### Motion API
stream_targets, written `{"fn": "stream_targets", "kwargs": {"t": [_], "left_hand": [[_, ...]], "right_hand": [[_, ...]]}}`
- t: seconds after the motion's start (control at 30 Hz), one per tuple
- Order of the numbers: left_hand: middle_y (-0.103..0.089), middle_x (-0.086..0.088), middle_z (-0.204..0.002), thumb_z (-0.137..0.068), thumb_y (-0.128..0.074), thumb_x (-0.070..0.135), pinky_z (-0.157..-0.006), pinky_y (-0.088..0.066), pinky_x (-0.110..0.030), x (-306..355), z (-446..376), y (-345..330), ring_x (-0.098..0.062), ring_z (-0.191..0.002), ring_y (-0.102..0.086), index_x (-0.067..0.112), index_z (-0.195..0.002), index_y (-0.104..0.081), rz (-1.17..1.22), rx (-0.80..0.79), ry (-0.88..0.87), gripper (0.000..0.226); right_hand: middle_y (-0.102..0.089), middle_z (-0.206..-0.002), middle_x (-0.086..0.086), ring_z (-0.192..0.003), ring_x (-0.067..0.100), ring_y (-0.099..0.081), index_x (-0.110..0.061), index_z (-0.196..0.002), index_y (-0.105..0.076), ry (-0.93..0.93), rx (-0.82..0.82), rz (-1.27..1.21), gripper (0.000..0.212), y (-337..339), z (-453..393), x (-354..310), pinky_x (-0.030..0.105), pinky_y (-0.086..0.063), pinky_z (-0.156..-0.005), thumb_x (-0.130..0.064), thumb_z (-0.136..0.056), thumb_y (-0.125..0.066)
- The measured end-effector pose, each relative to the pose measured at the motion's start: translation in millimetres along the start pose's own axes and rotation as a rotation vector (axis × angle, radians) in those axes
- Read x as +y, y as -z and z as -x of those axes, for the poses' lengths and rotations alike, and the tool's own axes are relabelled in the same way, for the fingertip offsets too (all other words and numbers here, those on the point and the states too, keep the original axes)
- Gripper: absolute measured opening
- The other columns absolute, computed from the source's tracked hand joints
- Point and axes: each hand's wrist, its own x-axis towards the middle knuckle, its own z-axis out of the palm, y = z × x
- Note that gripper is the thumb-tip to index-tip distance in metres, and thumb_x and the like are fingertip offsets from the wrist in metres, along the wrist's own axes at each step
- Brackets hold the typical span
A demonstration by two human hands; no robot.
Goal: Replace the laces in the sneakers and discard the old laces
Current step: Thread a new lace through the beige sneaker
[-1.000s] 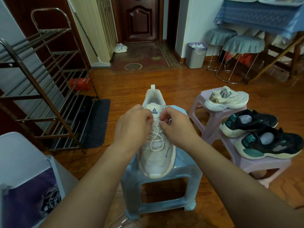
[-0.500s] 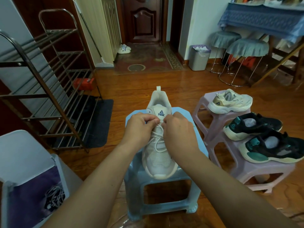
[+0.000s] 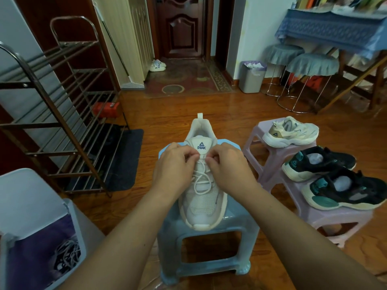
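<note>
A white sneaker (image 3: 202,206) with a PEAK tongue label stands toe toward me on a light blue plastic stool (image 3: 209,243). Its white lace (image 3: 202,178) crosses the eyelets in loose loops. My left hand (image 3: 174,166) and my right hand (image 3: 227,164) sit on either side of the tongue, each pinching the lace just below the label. Its mate, another white sneaker (image 3: 291,132), lies on a lilac stool (image 3: 254,141) to the right. Old laces (image 3: 67,254) lie tangled in a bin with a purple liner (image 3: 31,248) at the lower left.
Two black and teal sneakers (image 3: 318,162) (image 3: 345,191) sit on the nearer lilac stool (image 3: 335,218). A metal shoe rack (image 3: 56,114) stands on the left, with a dark mat (image 3: 127,160) under it. A grey waste bin (image 3: 252,77) and two covered stools (image 3: 312,65) stand at the back.
Both hands have shifted slightly up the shoe toward the tongue label, staying on the lace. The camera has tipped a little; the sneaker has not moved.
</note>
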Motion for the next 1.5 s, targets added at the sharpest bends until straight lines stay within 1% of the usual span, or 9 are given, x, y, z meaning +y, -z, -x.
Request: {"fn": "stream_targets", "kwargs": {"t": [0.17, 0.33, 0.5, 0.63, 0.8, 1.1, 1.27, 1.37, 1.5], "left_hand": [[-0.058, 0.015, -0.104, -0.102, -0.056, 0.037, -0.084, -0.044, -0.029, -5, 2, 8, -0.005, -0.099, -0.055, 0.037, -0.101, -0.076, 0.094, -0.074, 0.024, 0.019], [-0.062, 0.011, -0.108, -0.105, -0.046, 0.023, -0.090, -0.046, -0.029, -8, 4, 11, -0.001, -0.102, -0.057, 0.033, -0.105, -0.078, 0.288, -0.113, 0.066, 0.034], [-0.061, 0.009, -0.109, -0.101, -0.044, 0.008, -0.096, -0.049, -0.029, -9, 4, 10, -0.002, -0.104, -0.058, 0.030, -0.105, -0.079, 0.355, -0.122, 0.091, 0.041], [-0.061, 0.011, -0.109, -0.097, -0.047, 0.003, -0.096, -0.047, -0.028, -10, 4, 10, -0.005, -0.109, -0.058, 0.030, -0.107, -0.079, 0.349, -0.118, 0.083, 0.043], [-0.060, 0.009, -0.106, -0.097, -0.050, 0.005, -0.062, -0.039, -0.025, -12, 5, 8, -0.005, -0.071, -0.051, 0.036, -0.107, -0.078, 0.301, -0.116, 0.072, 0.042], [-0.057, 0.018, -0.103, -0.096, -0.058, 0.017, -0.068, -0.051, -0.032, -11, 6, 6, -0.008, -0.070, -0.056, 0.039, -0.111, -0.075, 0.127, -0.080, -0.005, 0.032], [-0.057, 0.015, -0.095, -0.099, -0.059, 0.024, -0.069, -0.050, -0.032, -2, 7, 4, -0.006, -0.077, -0.054, 0.036, -0.118, -0.074, 0.080, 0.009, -0.084, 0.027], [-0.054, 0.015, -0.088, -0.100, -0.060, 0.027, -0.073, -0.051, -0.032, 7, 6, -2, -0.007, -0.081, -0.055, 0.035, -0.119, -0.075, 0.008, 0.007, -0.142, 0.025], [-0.054, 0.016, -0.087, -0.099, -0.064, 0.030, -0.069, -0.047, -0.028, 13, -1, -8, -0.006, -0.081, -0.056, 0.036, -0.113, -0.078, -0.002, 0.066, -0.172, 0.020]], "right_hand": [[-0.066, -0.091, 0.006, -0.076, 0.015, -0.069, -0.012, -0.093, -0.063, -0.683, 0.245, -1.021, 0.010, 37, -5, 57, 0.037, -0.062, -0.073, -0.007, -0.097, -0.056], [-0.059, -0.060, 0.004, -0.043, 0.012, -0.056, -0.004, -0.104, -0.055, -1.066, 0.592, -2.031, 0.010, 73, 1, 120, 0.026, -0.049, -0.041, -0.009, -0.104, -0.048], [-0.057, -0.068, -0.002, -0.057, 0.016, -0.052, -0.022, -0.090, -0.063, -0.627, 0.023, -0.548, 0.028, 63, -8, 53, 0.035, -0.044, -0.051, -0.047, -0.099, -0.053], [-0.062, -0.077, -0.007, -0.074, 0.016, -0.059, -0.026, -0.091, -0.058, -0.067, -0.243, -0.023, 0.025, 19, 8, 10, 0.034, -0.046, -0.062, -0.051, -0.095, -0.059], [-0.061, -0.073, 0.003, -0.069, 0.020, -0.057, -0.014, -0.080, -0.059, -0.288, -0.084, -0.176, 0.024, 36, -3, 34, 0.034, -0.043, -0.060, -0.030, -0.097, -0.062], [-0.056, -0.074, 0.004, -0.064, 0.016, -0.049, -0.019, -0.095, -0.063, -0.672, -0.298, -0.248, 0.025, 71, -2, 90, 0.037, -0.045, -0.059, -0.039, -0.101, -0.051], [-0.072, -0.100, 0.000, -0.084, 0.017, -0.066, -0.018, -0.121, -0.070, -0.524, 0.007, -0.101, 0.028, 73, -8, 87, 0.029, -0.054, -0.064, -0.009, -0.098, -0.057], [-0.077, -0.089, 0.000, -0.075, 0.009, -0.073, -0.014, -0.114, -0.063, -0.448, -0.023, -0.448, 0.015, 62, -3, 62, 0.021, -0.057, -0.061, -0.009, -0.100, -0.058], [-0.076, -0.077, -0.005, -0.075, 0.007, -0.073, -0.019, -0.090, -0.072, -0.275, -0.080, -0.342, 0.008, 37, -6, 43, 0.033, -0.061, -0.075, -0.016, -0.095, -0.066]]}}
